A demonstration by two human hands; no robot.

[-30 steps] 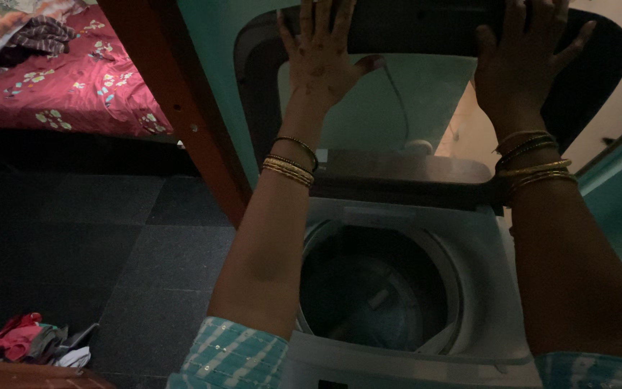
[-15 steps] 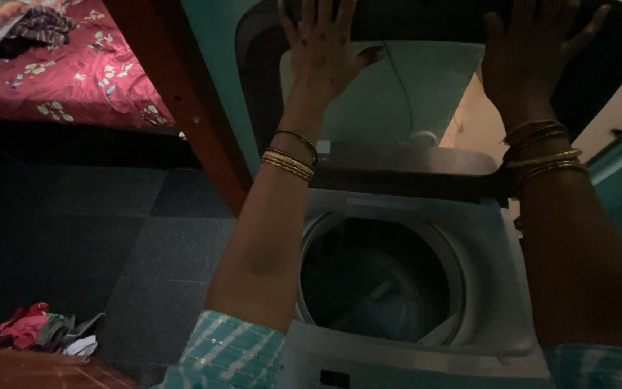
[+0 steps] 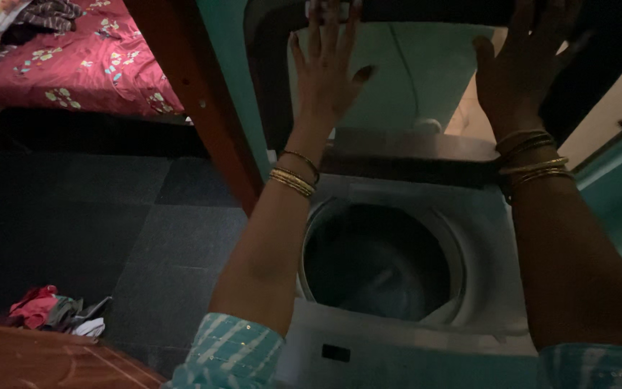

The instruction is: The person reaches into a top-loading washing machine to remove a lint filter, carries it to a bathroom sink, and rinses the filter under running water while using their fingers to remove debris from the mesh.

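Note:
A white top-loading washing machine (image 3: pixel 484 238) stands below me with its round drum (image 3: pixel 379 263) uncovered and dark inside. Its dark-framed lid (image 3: pixel 275 79) with a clear window is swung up against the wall. My left hand (image 3: pixel 325 75) lies flat, fingers spread, on the lid's left side. My right hand (image 3: pixel 523 72) presses the lid's right side near its top edge, fingers apart. Both wrists carry gold bangles. Neither hand holds anything loose.
A reddish wooden post (image 3: pixel 203 101) runs diagonally left of the machine. Behind it is a bed with a red flowered sheet (image 3: pixel 80 65). A small heap of clothes (image 3: pixel 55 313) lies on the dark tiled floor (image 3: pixel 109 223). A wooden surface (image 3: pixel 44 360) shows at bottom left.
The view has shifted slightly down and right. Both hands have stayed on the raised lid, which sits a little higher in the picture.

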